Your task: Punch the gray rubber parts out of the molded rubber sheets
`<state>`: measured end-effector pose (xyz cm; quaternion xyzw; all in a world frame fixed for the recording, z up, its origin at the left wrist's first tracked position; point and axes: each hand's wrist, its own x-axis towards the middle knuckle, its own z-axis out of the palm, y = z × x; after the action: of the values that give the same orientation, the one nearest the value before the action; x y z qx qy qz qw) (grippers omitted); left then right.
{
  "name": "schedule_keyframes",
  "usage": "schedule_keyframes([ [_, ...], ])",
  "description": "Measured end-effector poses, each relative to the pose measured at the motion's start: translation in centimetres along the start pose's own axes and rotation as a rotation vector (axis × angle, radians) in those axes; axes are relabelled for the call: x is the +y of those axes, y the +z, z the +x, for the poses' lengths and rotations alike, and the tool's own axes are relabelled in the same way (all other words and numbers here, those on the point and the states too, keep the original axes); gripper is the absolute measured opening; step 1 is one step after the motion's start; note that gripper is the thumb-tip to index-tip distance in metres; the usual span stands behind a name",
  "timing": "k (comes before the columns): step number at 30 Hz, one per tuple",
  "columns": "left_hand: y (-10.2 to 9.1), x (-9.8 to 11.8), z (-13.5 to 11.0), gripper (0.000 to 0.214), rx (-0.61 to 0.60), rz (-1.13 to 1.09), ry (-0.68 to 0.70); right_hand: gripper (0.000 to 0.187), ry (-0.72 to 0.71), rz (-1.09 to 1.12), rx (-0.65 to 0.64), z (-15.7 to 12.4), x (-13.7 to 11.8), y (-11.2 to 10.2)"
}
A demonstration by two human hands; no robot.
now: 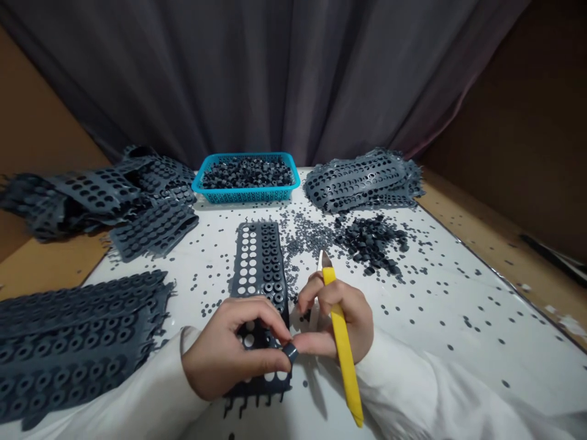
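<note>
Left hand [236, 345] pinched a small dark part [290, 351] between thumb and fingertip; right hand [356, 311] curled round a yellow-handled knife [342, 339], thumb at the part. Part sat above perforated sheet [259, 256], near end. Probably light, rubbery, slightly springy; sides seemed best grip.

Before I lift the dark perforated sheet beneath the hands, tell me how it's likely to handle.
The perforated sheet is probably floppy: similar sheets at far left lie bent and draped. It should be light for its size, since the white tabletop shows through many openings. Lying flat, it seems unlikely to roll.
</note>
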<state>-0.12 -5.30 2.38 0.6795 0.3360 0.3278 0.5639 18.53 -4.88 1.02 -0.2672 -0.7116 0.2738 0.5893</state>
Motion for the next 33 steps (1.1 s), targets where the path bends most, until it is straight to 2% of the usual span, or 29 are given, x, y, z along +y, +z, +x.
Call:
schedule_keyframes([
  [4,0.2,0.2,-0.1,0.006,0.053,0.129,0.005,0.038,0.071,0.029,-0.008,-0.2,-0.2,0.2],
  [7,0.5,0.2,-0.2,0.015,0.139,0.245,-0.005,0.033,0.167,0.070,-0.036,-0.2,-0.4,0.6],
  [10,0.7,0.2,-0.3,0.022,0.187,0.277,0.000,0.032,0.264,0.121,-0.052,-0.2,-0.4,1.0],
  [14,0.8,0.1,-0.1,0.015,0.229,0.320,0.038,0.033,0.316,0.159,-0.050,-0.2,-0.3,1.1],
  [19,0.8,0.3,-0.1,0.016,0.244,0.319,0.097,0.033,0.308,0.135,-0.063,-0.2,-0.3,0.8],
  [23,0.8,0.4,0.1,0.018,0.244,0.292,0.209,0.033,0.238,0.077,-0.064,-0.3,-0.3,0.5],
  [28,0.4,0.5,0.1,0.021,0.272,0.314,0.363,0.039,0.155,-0.014,-0.003,-0.2,0.1,0.3],
  [33,0.1,0.4,0.0,0.025,0.322,0.359,0.406,0.036,0.172,-0.032,0.037,0.0,0.0,0.2],
])
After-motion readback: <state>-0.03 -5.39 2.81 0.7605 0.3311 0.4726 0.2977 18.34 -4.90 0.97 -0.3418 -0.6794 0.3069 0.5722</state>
